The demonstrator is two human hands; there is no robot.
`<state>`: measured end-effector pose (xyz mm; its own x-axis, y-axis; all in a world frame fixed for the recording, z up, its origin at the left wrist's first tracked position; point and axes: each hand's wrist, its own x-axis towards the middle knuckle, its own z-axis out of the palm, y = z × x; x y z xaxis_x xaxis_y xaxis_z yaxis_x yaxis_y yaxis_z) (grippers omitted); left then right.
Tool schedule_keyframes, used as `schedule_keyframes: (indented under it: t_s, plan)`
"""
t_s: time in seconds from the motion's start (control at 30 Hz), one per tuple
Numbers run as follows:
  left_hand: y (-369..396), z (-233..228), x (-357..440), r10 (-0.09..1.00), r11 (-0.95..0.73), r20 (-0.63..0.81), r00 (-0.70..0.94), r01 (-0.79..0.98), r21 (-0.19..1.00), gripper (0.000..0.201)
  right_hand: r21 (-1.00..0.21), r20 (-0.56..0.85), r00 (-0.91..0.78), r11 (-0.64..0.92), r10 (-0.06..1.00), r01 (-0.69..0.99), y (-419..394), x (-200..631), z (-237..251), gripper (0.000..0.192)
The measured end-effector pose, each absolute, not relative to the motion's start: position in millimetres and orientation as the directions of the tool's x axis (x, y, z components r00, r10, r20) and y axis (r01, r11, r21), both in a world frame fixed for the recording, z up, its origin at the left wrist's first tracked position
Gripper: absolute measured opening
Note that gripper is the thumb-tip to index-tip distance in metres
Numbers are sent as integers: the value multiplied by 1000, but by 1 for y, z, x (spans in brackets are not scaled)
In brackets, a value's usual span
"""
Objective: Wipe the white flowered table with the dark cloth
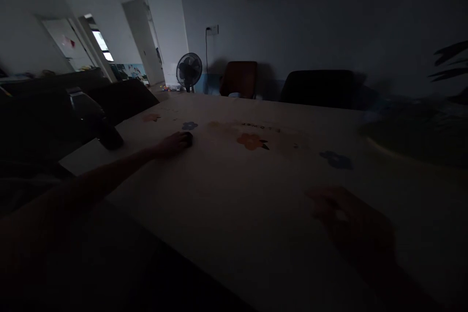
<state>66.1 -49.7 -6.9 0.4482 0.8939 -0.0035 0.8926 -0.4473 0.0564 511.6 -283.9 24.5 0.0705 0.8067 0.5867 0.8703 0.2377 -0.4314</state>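
Note:
In dim light, my left hand [171, 145] reaches far over the table. Its fingers are closed round a small dark rounded object [187, 139], whose kind I cannot make out. The object appears to rest on the pale, flower-printed tabletop [204, 190], beside a printed blue flower. My right hand [347, 214] is near the right side of the table, with fingers loosely bent and somewhat apart. A small gap shows between thumb and fingers, and nothing is visible in that hand. Shadow and blur hide its finer detail.
A dark bottle-like container [98, 122] with a clear upper part stands at the table's left edge. A round green-edged thing [413, 141] lies at the right. Beyond the table are a brown chair [239, 78], a black chair [318, 87] and a fan [189, 69].

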Motion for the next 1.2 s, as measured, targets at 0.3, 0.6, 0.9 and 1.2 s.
schedule_keyframes:
  t_s: [0.3,0.6,0.9,1.2]
  plan:
    - [-186,-4,199,564,-807,-91,821,571,152,62,-330,650,-71,366,757,870,-277,508,24,22]
    - [-239,8,372,198,-979,98,975,191,73,61,-510,543,198,133,816,850,-277,520,29,33]
    - [-204,13,330,251,-931,60,966,224,289,57,-537,465,269,27,844,843,-267,537,25,37]
    - [-106,-1,112,870,-491,33,492,857,157,56,-550,444,256,36,859,834,-265,539,24,39]
